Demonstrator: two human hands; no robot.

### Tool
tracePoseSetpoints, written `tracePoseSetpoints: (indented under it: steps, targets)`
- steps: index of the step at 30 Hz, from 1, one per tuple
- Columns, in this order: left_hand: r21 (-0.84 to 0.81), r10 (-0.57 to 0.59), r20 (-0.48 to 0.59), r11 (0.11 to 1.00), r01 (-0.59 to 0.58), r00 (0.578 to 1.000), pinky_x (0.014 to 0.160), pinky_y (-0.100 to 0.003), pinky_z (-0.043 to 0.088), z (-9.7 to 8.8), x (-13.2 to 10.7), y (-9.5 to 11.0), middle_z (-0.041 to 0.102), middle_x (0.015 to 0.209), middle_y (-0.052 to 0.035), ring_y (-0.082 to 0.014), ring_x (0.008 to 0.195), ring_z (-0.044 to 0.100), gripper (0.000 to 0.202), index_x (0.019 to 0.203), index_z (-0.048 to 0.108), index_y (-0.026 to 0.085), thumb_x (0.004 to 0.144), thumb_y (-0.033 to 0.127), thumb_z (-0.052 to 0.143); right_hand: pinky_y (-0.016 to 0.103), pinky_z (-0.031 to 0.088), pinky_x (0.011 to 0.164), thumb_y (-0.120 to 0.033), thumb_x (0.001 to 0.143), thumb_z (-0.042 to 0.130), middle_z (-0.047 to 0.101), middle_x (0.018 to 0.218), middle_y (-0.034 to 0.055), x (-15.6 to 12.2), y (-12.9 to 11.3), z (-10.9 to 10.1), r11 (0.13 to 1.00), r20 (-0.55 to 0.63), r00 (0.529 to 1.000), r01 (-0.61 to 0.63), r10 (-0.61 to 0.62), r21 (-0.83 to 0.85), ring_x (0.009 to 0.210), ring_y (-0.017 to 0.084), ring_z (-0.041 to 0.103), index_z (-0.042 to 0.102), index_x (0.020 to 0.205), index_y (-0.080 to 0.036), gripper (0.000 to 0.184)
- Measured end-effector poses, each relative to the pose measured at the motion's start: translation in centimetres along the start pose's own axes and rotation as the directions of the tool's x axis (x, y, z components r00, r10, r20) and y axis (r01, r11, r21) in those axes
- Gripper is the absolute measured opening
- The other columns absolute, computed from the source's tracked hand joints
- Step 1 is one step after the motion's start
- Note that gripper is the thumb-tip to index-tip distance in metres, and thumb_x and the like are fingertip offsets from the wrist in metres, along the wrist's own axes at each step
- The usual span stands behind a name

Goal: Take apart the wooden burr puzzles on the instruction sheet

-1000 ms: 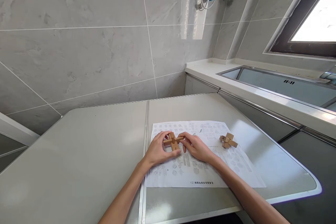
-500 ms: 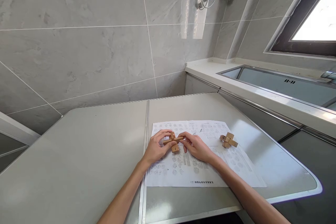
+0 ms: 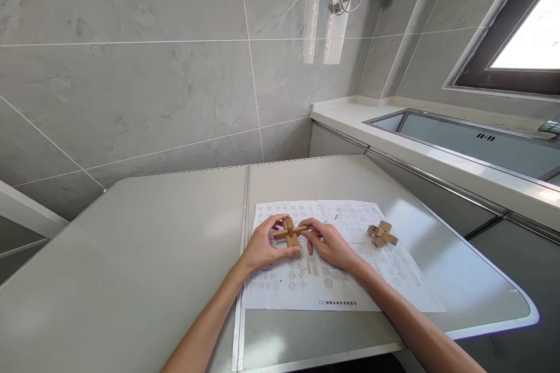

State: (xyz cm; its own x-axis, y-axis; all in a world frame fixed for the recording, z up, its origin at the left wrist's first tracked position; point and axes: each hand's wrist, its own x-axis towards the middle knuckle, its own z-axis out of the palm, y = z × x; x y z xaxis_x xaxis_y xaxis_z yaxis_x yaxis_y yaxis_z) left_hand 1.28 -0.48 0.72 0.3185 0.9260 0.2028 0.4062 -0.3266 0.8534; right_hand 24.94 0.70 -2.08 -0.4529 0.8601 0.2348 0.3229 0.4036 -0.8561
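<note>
Between both hands is a wooden interlocking puzzle, light brown, its bars crossing one another. My left hand is closed round its left side, the thumb at the near end of the upright bar and the fingers at the far end. My right hand pinches the end of the bar that points right. Under the hands lies a printed sheet covered with small line diagrams. A second wooden puzzle, made of crossed blocks, rests on the sheet's right part, apart from my right hand.
The sheet lies on a pale grey table with a seam running left of the paper. A counter with a sink stands at the right, below a window. Grey wall tiles rise behind the table.
My left thumb has slid from the middle of the puzzle to its near end, and more of the upright bar shows. My right hand keeps its pinch. The view has shifted slightly.
</note>
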Motion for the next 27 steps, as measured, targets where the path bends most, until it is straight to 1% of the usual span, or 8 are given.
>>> tracePoseSetpoints:
  steps: [5, 7, 10, 13, 16, 18, 22, 27]
  targets:
    - [0.052, 0.010, -0.028, 0.999, -0.009, 1.000, 0.106, -0.052, 0.059, 0.27, -0.20, -0.24, 0.072, 0.131, -0.0071, -0.0315, 0.119, 0.070, 0.076, 0.138, 0.064, 0.029, 0.069, 0.040, 0.096, 0.031, 0.051, 0.069, -0.039, 0.110, 0.047, 0.066, 0.062, -0.0047, -0.12, -0.18, 0.17, 0.999, 0.006, 1.000, -0.004, 0.003, 0.033, 0.058, 0.020, 0.064, 0.063, 0.117, -0.028, 0.021]
    - [0.065, 0.014, -0.037, 0.998, -0.011, 0.999, 0.106, -0.051, 0.059, 0.46, -0.27, -0.31, 0.072, 0.134, -0.0078, -0.0323, 0.121, 0.069, 0.079, 0.140, 0.063, 0.029, 0.069, 0.042, 0.096, 0.031, 0.052, 0.069, -0.039, 0.110, 0.048, 0.066, 0.060, -0.0050, -0.14, -0.21, 0.32, 0.999, 0.016, 1.000, -0.006, 0.005, 0.042, 0.056, 0.020, 0.065, 0.063, 0.116, -0.028, 0.020]
    - [0.073, 0.025, -0.025, 0.997, -0.023, 0.999, 0.108, -0.050, 0.058, 0.70, -0.33, -0.38, 0.070, 0.140, -0.0077, -0.0329, 0.125, 0.068, 0.082, 0.142, 0.062, 0.030, 0.069, 0.045, 0.096, 0.032, 0.053, 0.070, -0.040, 0.110, 0.049, 0.067, 0.059, -0.0051, -0.12, -0.25, 0.51, 0.999, 0.030, 1.000, -0.008, 0.007, 0.048, 0.056, 0.020, 0.066, 0.063, 0.116, -0.028, 0.020]
    - [0.067, 0.025, 0.002, 0.997, -0.025, 1.000, 0.110, -0.051, 0.056, 0.76, -0.30, -0.46, 0.070, 0.140, -0.0076, -0.0339, 0.127, 0.068, 0.090, 0.145, 0.059, 0.031, 0.065, 0.046, 0.098, 0.033, 0.055, 0.072, -0.042, 0.110, 0.049, 0.069, 0.060, -0.0046, -0.05, -0.28, 0.48, 0.999, 0.031, 1.000, -0.008, 0.006, 0.053, 0.057, 0.021, 0.069, 0.063, 0.115, -0.028, 0.021]
    - [0.044, 0.005, 0.003, 0.999, -0.005, 1.000, 0.106, -0.050, 0.059, 0.61, -0.18, -0.58, 0.071, 0.138, -0.0093, -0.0329, 0.125, 0.069, 0.089, 0.146, 0.059, 0.029, 0.067, 0.045, 0.097, 0.034, 0.056, 0.074, -0.043, 0.110, 0.048, 0.070, 0.059, -0.0044, 0.05, -0.29, 0.24, 0.998, 0.017, 1.000, -0.009, 0.008, 0.064, 0.058, 0.021, 0.070, 0.062, 0.115, -0.027, 0.022]
    - [0.033, -0.003, -0.008, 0.999, 0.003, 1.000, 0.105, -0.049, 0.060, 0.46, -0.10, -0.63, 0.071, 0.136, -0.0101, -0.0318, 0.123, 0.070, 0.088, 0.146, 0.058, 0.028, 0.068, 0.043, 0.096, 0.034, 0.055, 0.073, -0.045, 0.110, 0.048, 0.072, 0.062, -0.0036, 0.13, -0.27, 0.09, 0.997, 0.008, 1.000, -0.012, 0.011, 0.075, 0.056, 0.020, 0.070, 0.062, 0.115, -0.027, 0.023]
    - [0.019, -0.010, -0.007, 1.000, 0.011, 1.000, 0.106, -0.051, 0.059, 0.27, -0.06, -0.63, 0.072, 0.136, -0.0115, -0.0321, 0.122, 0.070, 0.088, 0.146, 0.059, 0.027, 0.068, 0.042, 0.097, 0.034, 0.055, 0.071, -0.047, 0.109, 0.048, 0.079, 0.079, 0.0002, 0.22, -0.22, 0.02, 0.996, 0.006, 1.000, -0.015, 0.015, 0.089, 0.052, 0.018, 0.068, 0.061, 0.113, -0.026, 0.025]
    - [0.001, -0.009, -0.001, 1.000, 0.009, 1.000, 0.107, -0.052, 0.059, 0.34, -0.10, -0.77, 0.070, 0.140, -0.0126, -0.0330, 0.125, 0.070, 0.088, 0.146, 0.059, 0.028, 0.068, 0.043, 0.097, 0.035, 0.056, 0.073, -0.050, 0.109, 0.047, 0.080, 0.082, 0.0010, 0.23, -0.10, 0.08, 0.997, 0.010, 1.000, -0.020, 0.019, 0.076, 0.053, 0.018, 0.068, 0.060, 0.113, -0.027, 0.027]
